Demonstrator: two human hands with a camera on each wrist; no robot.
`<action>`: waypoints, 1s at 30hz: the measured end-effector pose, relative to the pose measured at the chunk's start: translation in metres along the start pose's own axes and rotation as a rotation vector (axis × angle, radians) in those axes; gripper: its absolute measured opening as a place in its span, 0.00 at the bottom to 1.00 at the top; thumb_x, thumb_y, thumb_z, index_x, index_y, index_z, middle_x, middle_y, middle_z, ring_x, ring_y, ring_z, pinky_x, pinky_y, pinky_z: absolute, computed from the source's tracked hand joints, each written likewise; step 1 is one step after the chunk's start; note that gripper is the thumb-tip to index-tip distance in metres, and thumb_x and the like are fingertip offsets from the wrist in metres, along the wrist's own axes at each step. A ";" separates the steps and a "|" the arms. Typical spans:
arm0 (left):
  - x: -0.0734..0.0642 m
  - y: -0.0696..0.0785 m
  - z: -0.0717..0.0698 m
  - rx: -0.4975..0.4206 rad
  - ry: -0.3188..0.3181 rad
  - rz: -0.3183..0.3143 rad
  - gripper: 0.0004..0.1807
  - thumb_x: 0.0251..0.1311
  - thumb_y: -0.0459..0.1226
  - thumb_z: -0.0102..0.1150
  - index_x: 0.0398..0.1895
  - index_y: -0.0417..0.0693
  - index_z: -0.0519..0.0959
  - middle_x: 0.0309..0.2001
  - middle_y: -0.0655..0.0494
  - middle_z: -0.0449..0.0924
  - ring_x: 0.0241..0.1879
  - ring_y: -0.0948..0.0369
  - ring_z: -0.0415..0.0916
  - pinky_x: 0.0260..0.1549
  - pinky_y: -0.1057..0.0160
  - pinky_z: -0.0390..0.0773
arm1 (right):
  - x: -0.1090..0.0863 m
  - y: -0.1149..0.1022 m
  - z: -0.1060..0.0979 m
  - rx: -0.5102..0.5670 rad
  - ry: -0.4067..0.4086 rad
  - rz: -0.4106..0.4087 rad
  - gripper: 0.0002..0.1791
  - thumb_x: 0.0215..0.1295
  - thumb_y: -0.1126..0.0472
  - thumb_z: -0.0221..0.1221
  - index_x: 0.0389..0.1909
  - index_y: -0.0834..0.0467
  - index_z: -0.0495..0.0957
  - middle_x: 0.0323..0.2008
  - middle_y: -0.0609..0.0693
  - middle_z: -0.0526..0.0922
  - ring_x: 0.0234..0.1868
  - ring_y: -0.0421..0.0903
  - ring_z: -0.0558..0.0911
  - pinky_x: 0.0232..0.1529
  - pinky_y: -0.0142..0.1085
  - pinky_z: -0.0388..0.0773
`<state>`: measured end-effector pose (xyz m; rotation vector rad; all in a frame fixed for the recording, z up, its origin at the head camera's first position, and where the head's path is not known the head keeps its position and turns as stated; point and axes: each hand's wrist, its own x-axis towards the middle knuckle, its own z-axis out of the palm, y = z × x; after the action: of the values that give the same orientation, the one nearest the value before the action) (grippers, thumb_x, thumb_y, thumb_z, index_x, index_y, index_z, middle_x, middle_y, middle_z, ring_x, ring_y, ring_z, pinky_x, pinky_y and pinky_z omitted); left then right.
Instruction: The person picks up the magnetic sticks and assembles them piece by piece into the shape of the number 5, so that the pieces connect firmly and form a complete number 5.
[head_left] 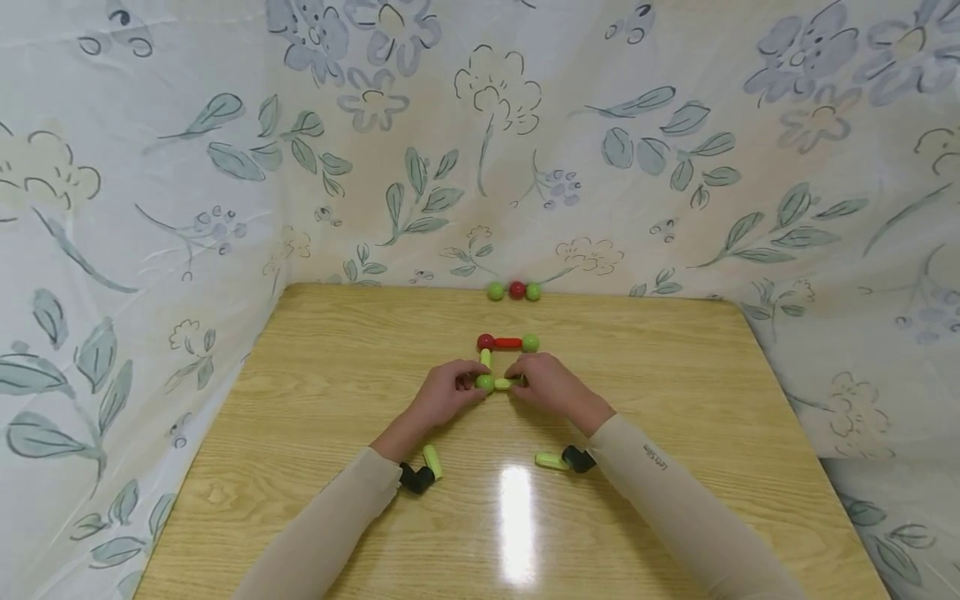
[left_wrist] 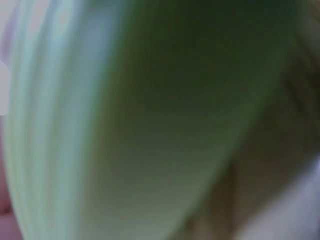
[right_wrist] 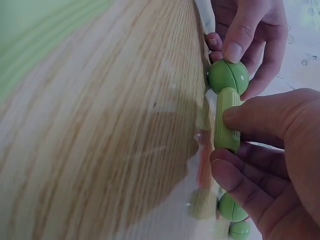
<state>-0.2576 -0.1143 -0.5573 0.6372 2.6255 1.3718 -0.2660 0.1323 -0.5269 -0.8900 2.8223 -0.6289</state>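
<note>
My left hand holds a green ball at the near left corner of a partial square of sticks and balls. In the right wrist view, the left thumb presses on this ball. A short yellow-green stick is pinched between the thumb and fingers of my right hand, one end against the ball. Another yellow-green stick runs back to a dark red ball. From there, a red stick reaches a second green ball. Blurred green fills most of the left wrist view.
At the table's back edge sit two green balls and a dark red ball in a row. Beside each forearm are a black piece and a yellow-green stick. Floral cloth hangs behind the wooden table.
</note>
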 end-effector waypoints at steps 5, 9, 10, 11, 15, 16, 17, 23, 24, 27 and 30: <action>0.000 0.001 0.000 0.024 0.006 0.006 0.16 0.68 0.34 0.76 0.58 0.49 0.89 0.39 0.58 0.82 0.37 0.61 0.76 0.38 0.62 0.79 | -0.001 -0.002 -0.002 0.009 -0.001 0.010 0.13 0.71 0.64 0.72 0.53 0.62 0.90 0.46 0.51 0.89 0.41 0.42 0.82 0.47 0.41 0.84; 0.002 0.000 0.000 0.043 0.009 0.008 0.16 0.67 0.35 0.76 0.57 0.50 0.90 0.40 0.58 0.83 0.37 0.62 0.77 0.39 0.62 0.79 | -0.001 -0.003 -0.004 0.015 0.001 0.023 0.13 0.71 0.64 0.72 0.53 0.62 0.90 0.47 0.51 0.89 0.41 0.43 0.82 0.48 0.41 0.84; 0.002 0.000 0.000 0.046 0.009 0.007 0.16 0.67 0.35 0.77 0.57 0.50 0.90 0.40 0.58 0.84 0.37 0.62 0.77 0.39 0.62 0.80 | -0.001 -0.003 -0.004 0.017 0.001 0.026 0.13 0.71 0.64 0.72 0.54 0.62 0.90 0.47 0.51 0.89 0.41 0.42 0.82 0.48 0.41 0.84; 0.002 0.000 0.000 0.048 0.009 0.005 0.16 0.67 0.35 0.77 0.57 0.50 0.90 0.41 0.58 0.84 0.37 0.62 0.77 0.39 0.62 0.80 | -0.002 -0.003 -0.005 0.018 0.000 0.027 0.13 0.71 0.64 0.72 0.54 0.62 0.90 0.47 0.51 0.89 0.41 0.43 0.82 0.48 0.41 0.84; 0.003 0.001 -0.001 0.052 0.005 0.005 0.16 0.66 0.35 0.77 0.57 0.50 0.90 0.41 0.58 0.85 0.38 0.62 0.78 0.40 0.62 0.80 | -0.002 -0.004 -0.006 0.040 -0.002 0.033 0.13 0.71 0.64 0.72 0.53 0.62 0.90 0.47 0.50 0.90 0.40 0.42 0.82 0.47 0.41 0.84; 0.003 0.001 -0.001 0.051 0.001 0.005 0.16 0.66 0.35 0.77 0.57 0.50 0.90 0.41 0.57 0.85 0.38 0.62 0.78 0.40 0.61 0.80 | -0.002 -0.003 -0.007 0.047 -0.001 0.034 0.12 0.71 0.64 0.72 0.53 0.62 0.90 0.46 0.50 0.90 0.39 0.42 0.82 0.46 0.40 0.84; 0.003 0.001 -0.001 0.052 -0.001 0.007 0.16 0.67 0.35 0.77 0.57 0.50 0.90 0.41 0.57 0.85 0.38 0.62 0.78 0.40 0.61 0.80 | -0.002 -0.002 -0.007 0.055 -0.001 0.036 0.12 0.72 0.64 0.71 0.53 0.62 0.90 0.45 0.49 0.90 0.39 0.41 0.82 0.45 0.40 0.84; 0.004 0.001 -0.002 0.048 -0.012 -0.004 0.17 0.67 0.35 0.76 0.58 0.50 0.89 0.42 0.57 0.84 0.38 0.62 0.78 0.40 0.62 0.80 | -0.004 0.005 -0.016 0.117 0.029 0.089 0.09 0.73 0.61 0.69 0.50 0.59 0.91 0.38 0.45 0.88 0.37 0.41 0.82 0.41 0.40 0.83; 0.004 0.001 -0.003 0.047 -0.012 -0.006 0.17 0.68 0.36 0.76 0.58 0.50 0.89 0.42 0.58 0.84 0.38 0.62 0.78 0.40 0.62 0.80 | -0.004 0.007 -0.018 0.124 0.038 0.100 0.09 0.74 0.60 0.69 0.49 0.59 0.91 0.38 0.45 0.87 0.37 0.42 0.82 0.42 0.40 0.83; 0.004 0.002 -0.004 0.042 -0.015 -0.008 0.17 0.68 0.35 0.76 0.58 0.50 0.89 0.42 0.58 0.84 0.39 0.62 0.78 0.40 0.61 0.80 | -0.003 0.014 -0.025 0.122 0.069 0.115 0.11 0.75 0.58 0.69 0.51 0.59 0.90 0.38 0.45 0.87 0.38 0.43 0.82 0.42 0.41 0.83; 0.004 0.001 -0.005 0.036 -0.018 -0.004 0.17 0.68 0.35 0.76 0.59 0.50 0.89 0.42 0.58 0.85 0.38 0.62 0.78 0.40 0.62 0.80 | -0.002 0.023 -0.031 0.124 0.103 0.114 0.15 0.74 0.58 0.70 0.56 0.61 0.88 0.40 0.47 0.88 0.40 0.45 0.83 0.43 0.44 0.84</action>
<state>-0.2621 -0.1157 -0.5531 0.6454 2.6420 1.3143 -0.2835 0.1614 -0.5081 -0.6900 2.8607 -0.8456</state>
